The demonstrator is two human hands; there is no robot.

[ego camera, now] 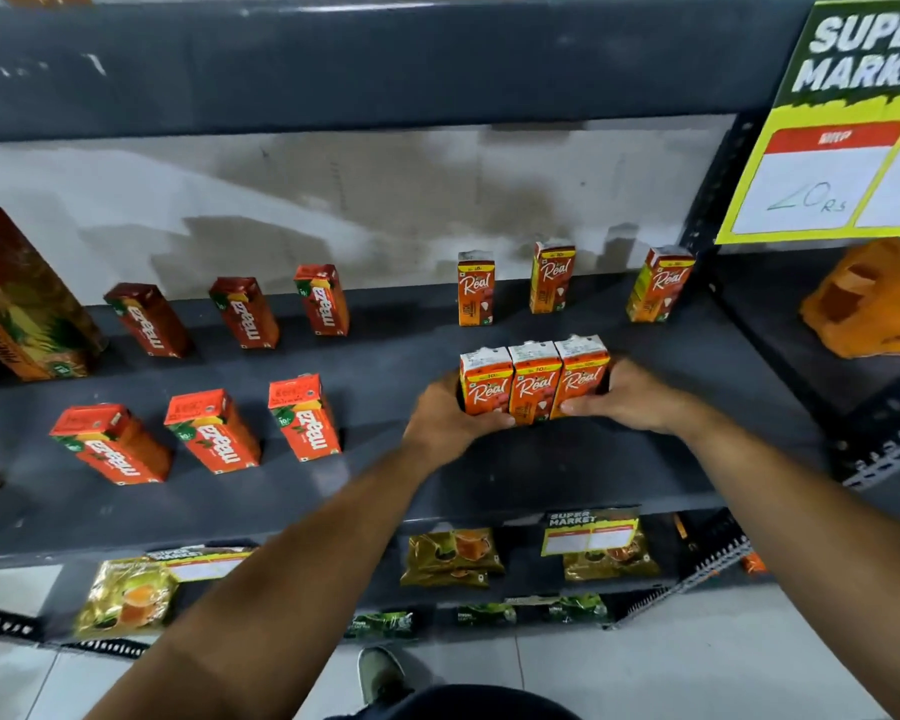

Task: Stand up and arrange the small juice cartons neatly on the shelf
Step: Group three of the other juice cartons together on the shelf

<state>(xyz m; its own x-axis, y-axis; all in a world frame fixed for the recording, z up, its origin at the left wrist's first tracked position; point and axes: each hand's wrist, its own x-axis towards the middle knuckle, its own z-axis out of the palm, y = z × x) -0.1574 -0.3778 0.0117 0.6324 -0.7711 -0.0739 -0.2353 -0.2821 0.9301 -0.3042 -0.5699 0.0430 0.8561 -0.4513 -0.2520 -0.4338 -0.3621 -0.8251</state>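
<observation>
Three small orange Real juice cartons (533,379) stand pressed side by side near the front of the dark shelf (541,475). My left hand (445,415) grips the left end of this trio and my right hand (624,394) grips the right end. Three more Real cartons stand apart at the back: left Real carton (475,289), middle Real carton (552,278), right Real carton (660,285). Several red Maaza cartons stand to the left in two rows: back row (242,311), front row (211,431).
A tall pineapple juice carton (19,298) stands at the far left. A yellow price sign (842,137) hangs top right above an orange bag (874,298). Tea packets (453,556) lie on the lower shelf. My shoe (380,672) is on the tiled floor.
</observation>
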